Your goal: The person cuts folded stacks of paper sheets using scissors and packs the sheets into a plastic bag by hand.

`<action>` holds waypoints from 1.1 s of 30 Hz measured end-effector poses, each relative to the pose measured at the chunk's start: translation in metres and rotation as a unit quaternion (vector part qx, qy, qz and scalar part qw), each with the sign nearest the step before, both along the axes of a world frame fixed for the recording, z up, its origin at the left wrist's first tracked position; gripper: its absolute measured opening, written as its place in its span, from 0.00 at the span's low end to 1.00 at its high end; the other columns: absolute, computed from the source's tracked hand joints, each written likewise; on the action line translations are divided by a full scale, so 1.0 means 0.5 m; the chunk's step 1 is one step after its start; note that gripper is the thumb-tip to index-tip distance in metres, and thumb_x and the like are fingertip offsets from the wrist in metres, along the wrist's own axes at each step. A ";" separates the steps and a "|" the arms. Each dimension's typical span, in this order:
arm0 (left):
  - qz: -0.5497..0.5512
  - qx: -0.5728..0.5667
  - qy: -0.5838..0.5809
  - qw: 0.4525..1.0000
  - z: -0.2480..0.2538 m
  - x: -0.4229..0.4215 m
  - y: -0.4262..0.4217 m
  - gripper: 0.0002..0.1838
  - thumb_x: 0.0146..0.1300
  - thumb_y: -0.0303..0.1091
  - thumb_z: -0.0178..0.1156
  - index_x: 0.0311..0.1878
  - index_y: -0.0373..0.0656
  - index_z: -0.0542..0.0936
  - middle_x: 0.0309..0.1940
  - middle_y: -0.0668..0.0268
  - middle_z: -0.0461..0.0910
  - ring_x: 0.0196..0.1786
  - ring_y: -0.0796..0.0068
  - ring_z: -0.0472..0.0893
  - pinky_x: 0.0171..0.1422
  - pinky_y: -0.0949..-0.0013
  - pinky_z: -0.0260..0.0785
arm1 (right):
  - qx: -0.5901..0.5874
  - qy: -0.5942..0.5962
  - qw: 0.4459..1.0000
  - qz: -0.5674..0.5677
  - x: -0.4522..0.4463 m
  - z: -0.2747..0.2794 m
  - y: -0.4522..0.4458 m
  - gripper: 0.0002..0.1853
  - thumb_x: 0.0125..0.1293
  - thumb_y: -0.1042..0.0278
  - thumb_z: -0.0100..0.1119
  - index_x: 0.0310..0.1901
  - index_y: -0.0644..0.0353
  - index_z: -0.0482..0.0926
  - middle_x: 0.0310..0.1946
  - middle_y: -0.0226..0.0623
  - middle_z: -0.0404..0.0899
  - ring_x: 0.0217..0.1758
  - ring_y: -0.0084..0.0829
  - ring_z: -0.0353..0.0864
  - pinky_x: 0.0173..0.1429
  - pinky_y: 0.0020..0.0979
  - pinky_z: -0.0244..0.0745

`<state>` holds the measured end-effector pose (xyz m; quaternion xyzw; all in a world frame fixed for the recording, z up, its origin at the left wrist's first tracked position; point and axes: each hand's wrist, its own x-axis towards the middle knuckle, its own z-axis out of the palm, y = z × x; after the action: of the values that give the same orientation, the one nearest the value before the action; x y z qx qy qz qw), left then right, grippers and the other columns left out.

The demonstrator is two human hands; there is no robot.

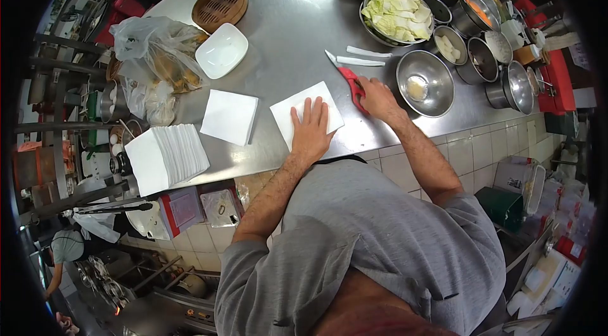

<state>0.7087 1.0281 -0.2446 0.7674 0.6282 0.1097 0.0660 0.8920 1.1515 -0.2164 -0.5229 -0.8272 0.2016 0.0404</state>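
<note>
The paper (283, 111) lies under the left hand (310, 130), spread flat; the right hand (380, 100), apart from it, grips scissors (353, 88). Two white strips (361, 61) lie just beyond the scissors.

Head-worn camera, close above table (285, 19), facing forward-down.

A white paper square (284, 113) is being pressed flat onto the steel table (285, 32), close to the near edge; its sides are being set at a slant to that edge, and its middle is being hidden from view. Just to the right, a pair of red-handled scissors (351, 79) is being gripped by the handles, which are being partly covered, while the silver blades are being pointed up and leftward, away from the near edge.
</note>
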 end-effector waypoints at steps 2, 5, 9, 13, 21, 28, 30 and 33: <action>-0.002 -0.008 0.011 1.000 0.001 0.003 0.002 0.37 0.57 0.45 0.60 0.66 0.40 0.59 0.69 0.57 0.53 0.72 0.51 0.49 0.66 0.31 0.40 | -0.087 0.063 0.994 -0.015 0.015 0.002 -0.010 0.26 0.52 0.72 0.58 0.56 0.61 0.69 0.34 0.44 0.77 0.35 0.39 0.78 0.39 0.36 0.74; -0.012 -0.007 0.020 1.000 0.006 0.004 0.001 0.37 0.55 0.44 0.61 0.66 0.44 0.60 0.69 0.63 0.53 0.72 0.52 0.49 0.66 0.29 0.38 | -0.294 0.222 0.926 -0.089 0.037 0.017 -0.048 0.27 0.49 0.76 0.57 0.55 0.66 0.68 0.29 0.41 0.78 0.27 0.33 0.78 0.29 0.31 0.73; -0.009 -0.005 0.015 1.000 -0.003 0.002 0.007 0.37 0.54 0.42 0.61 0.67 0.47 0.59 0.69 0.65 0.53 0.72 0.52 0.48 0.66 0.29 0.38 | -0.422 0.353 0.818 -0.168 0.067 0.022 -0.102 0.27 0.50 0.70 0.67 0.52 0.69 0.70 0.22 0.33 0.75 0.19 0.20 0.73 0.20 0.22 0.67; 0.003 -0.011 0.003 1.000 0.002 0.004 0.018 0.37 0.54 0.40 0.62 0.67 0.46 0.60 0.69 0.65 0.53 0.72 0.52 0.48 0.65 0.28 0.38 | -0.450 0.333 0.809 -0.179 0.076 0.057 -0.156 0.31 0.52 0.49 0.69 0.47 0.68 0.72 0.19 0.29 0.72 0.14 0.17 0.69 0.16 0.19 0.62; 0.027 -0.001 -0.007 1.000 -0.002 0.009 0.034 0.37 0.54 0.40 0.62 0.67 0.44 0.60 0.69 0.64 0.54 0.71 0.50 0.49 0.65 0.27 0.39 | -0.529 0.325 0.771 -0.144 0.091 0.028 -0.193 0.31 0.56 0.40 0.62 0.42 0.66 0.71 0.19 0.31 0.71 0.19 0.20 0.73 0.22 0.22 0.70; 0.036 0.005 0.002 0.999 -0.004 0.010 0.037 0.37 0.54 0.41 0.62 0.67 0.44 0.60 0.69 0.63 0.54 0.71 0.50 0.50 0.64 0.27 0.39 | -0.526 0.288 0.781 -0.174 0.084 0.061 -0.186 0.28 0.61 0.46 0.59 0.47 0.65 0.69 0.23 0.31 0.71 0.19 0.21 0.73 0.21 0.23 0.68; 0.036 0.006 0.001 0.999 -0.002 0.010 0.037 0.37 0.54 0.42 0.62 0.67 0.44 0.60 0.69 0.63 0.55 0.71 0.50 0.50 0.64 0.27 0.40 | -0.530 0.297 0.777 -0.166 0.087 0.050 -0.198 0.34 0.58 0.40 0.58 0.51 0.67 0.68 0.24 0.30 0.70 0.19 0.19 0.72 0.20 0.21 0.67; 0.036 0.002 0.001 0.999 0.000 0.012 0.038 0.37 0.54 0.42 0.61 0.66 0.44 0.60 0.69 0.63 0.55 0.71 0.50 0.50 0.64 0.27 0.40 | -0.539 0.300 0.775 -0.138 0.086 0.028 -0.205 0.43 0.56 0.31 0.54 0.56 0.68 0.65 0.25 0.29 0.68 0.20 0.17 0.70 0.21 0.19 0.67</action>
<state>0.7147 1.0473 -0.2447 0.7444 0.6555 0.1125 0.0603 0.9349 1.0488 -0.2022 -0.4805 -0.4480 0.7536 0.0250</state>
